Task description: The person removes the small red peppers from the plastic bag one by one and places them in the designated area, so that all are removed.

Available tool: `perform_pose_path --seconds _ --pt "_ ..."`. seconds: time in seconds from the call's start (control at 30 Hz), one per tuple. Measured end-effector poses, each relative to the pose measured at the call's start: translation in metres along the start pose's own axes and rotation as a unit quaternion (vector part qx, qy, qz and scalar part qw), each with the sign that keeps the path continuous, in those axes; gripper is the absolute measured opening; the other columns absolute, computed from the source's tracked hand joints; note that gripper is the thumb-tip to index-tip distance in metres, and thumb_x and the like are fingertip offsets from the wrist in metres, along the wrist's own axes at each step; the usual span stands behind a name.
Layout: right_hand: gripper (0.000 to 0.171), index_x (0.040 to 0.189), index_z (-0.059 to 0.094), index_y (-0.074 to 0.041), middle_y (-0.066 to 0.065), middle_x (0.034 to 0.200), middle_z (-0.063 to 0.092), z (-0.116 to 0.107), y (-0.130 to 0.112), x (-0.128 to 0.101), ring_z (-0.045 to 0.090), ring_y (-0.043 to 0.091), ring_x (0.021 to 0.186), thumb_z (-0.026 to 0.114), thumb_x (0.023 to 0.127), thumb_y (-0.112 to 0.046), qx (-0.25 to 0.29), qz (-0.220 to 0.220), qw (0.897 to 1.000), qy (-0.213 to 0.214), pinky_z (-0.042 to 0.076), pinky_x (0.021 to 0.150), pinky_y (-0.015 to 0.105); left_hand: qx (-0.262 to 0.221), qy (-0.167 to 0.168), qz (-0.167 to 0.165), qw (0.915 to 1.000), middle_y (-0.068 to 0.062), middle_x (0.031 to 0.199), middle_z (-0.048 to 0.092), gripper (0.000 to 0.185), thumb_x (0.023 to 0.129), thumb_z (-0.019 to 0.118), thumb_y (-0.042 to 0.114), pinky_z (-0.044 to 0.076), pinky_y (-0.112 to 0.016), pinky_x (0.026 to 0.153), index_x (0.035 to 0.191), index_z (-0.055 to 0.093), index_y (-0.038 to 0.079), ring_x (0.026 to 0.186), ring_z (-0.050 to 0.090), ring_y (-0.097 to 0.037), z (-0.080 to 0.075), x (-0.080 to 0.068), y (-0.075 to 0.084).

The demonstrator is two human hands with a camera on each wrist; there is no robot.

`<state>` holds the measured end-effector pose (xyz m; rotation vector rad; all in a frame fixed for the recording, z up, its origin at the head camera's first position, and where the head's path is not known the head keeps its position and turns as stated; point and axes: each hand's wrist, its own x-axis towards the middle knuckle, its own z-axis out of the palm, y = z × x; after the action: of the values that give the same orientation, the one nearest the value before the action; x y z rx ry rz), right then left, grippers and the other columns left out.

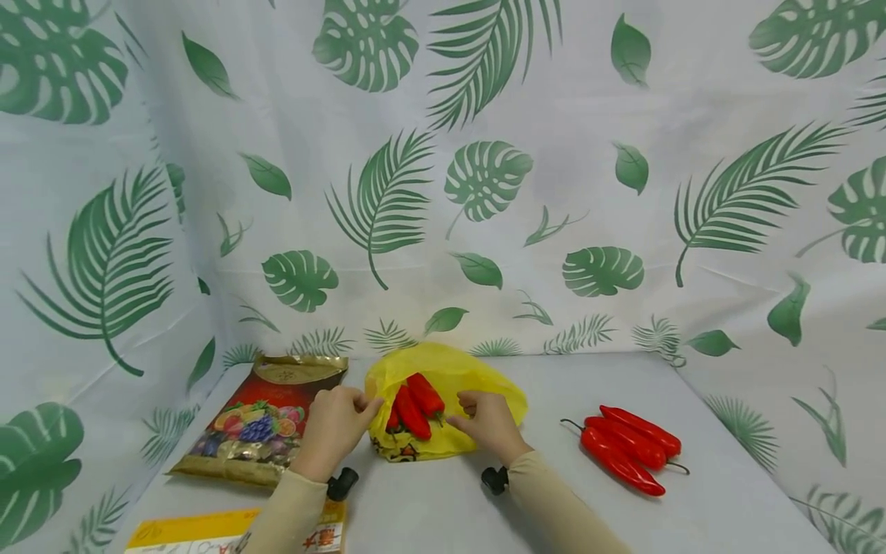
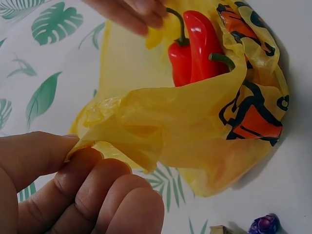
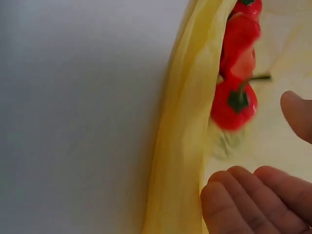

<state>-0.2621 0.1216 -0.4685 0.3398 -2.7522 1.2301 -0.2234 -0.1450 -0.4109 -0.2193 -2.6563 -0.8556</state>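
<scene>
On the grey table [image 1: 429,508], just ahead of the person, lies a yellow bag [image 1: 450,377] with its mouth pulled apart and red peppers [image 1: 413,406] inside. At its left rim the left hand [image 1: 334,431] pinches the plastic between thumb and curled fingers [image 2: 97,190]. At the right rim the right hand [image 1: 490,425] has its fingers curled against the bag's edge; the wrist view shows the fingertips [image 3: 253,200] beside the plastic, but whether they grip it cannot be told. Well to the right, three loose peppers [image 1: 626,448] lie together. Left of the bag lies a fruit-printed packet [image 1: 259,423], and nearer the person a yellow card [image 1: 187,535].
</scene>
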Motion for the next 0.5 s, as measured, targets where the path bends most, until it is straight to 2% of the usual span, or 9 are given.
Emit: perform_pose_path --seconds 0.13,0.27,0.5 --pt "0.057 0.136 0.065 0.004 0.020 0.129 0.072 0.018 -0.006 0.016 0.072 0.035 0.113 0.082 0.090 -0.025 0.008 0.027 0.999 -0.017 0.059 0.099 0.048 0.001 0.000 0.001 1.0000 0.009 0.046 0.031 0.052 0.095 0.078 0.030 0.022 -0.020 0.045 0.052 0.051 0.018 0.042 0.031 -0.007 0.000 -0.001 -0.001" --pt "0.062 0.137 0.063 0.006 0.021 0.132 0.071 0.034 -0.008 0.030 0.070 0.035 0.117 0.084 0.088 -0.027 0.011 0.043 0.999 -0.011 0.056 0.103 0.050 0.002 0.002 -0.001 1.0000 0.009 0.046 0.037 0.046 0.094 0.078 0.029 0.024 -0.021 0.045 0.055 0.058 0.018 0.041 0.034 -0.007 0.000 -0.001 -0.001" --pt "0.060 0.136 0.063 0.007 0.021 0.128 0.072 0.051 -0.011 0.046 0.068 0.031 0.108 0.084 0.088 -0.023 0.002 0.044 0.999 0.002 0.056 0.103 0.049 0.003 0.010 -0.004 0.9999 0.006 0.051 0.056 0.033 0.094 0.079 0.027 0.032 -0.022 0.044 0.064 0.070 0.016 0.044 0.042 -0.008 -0.001 0.000 -0.003"
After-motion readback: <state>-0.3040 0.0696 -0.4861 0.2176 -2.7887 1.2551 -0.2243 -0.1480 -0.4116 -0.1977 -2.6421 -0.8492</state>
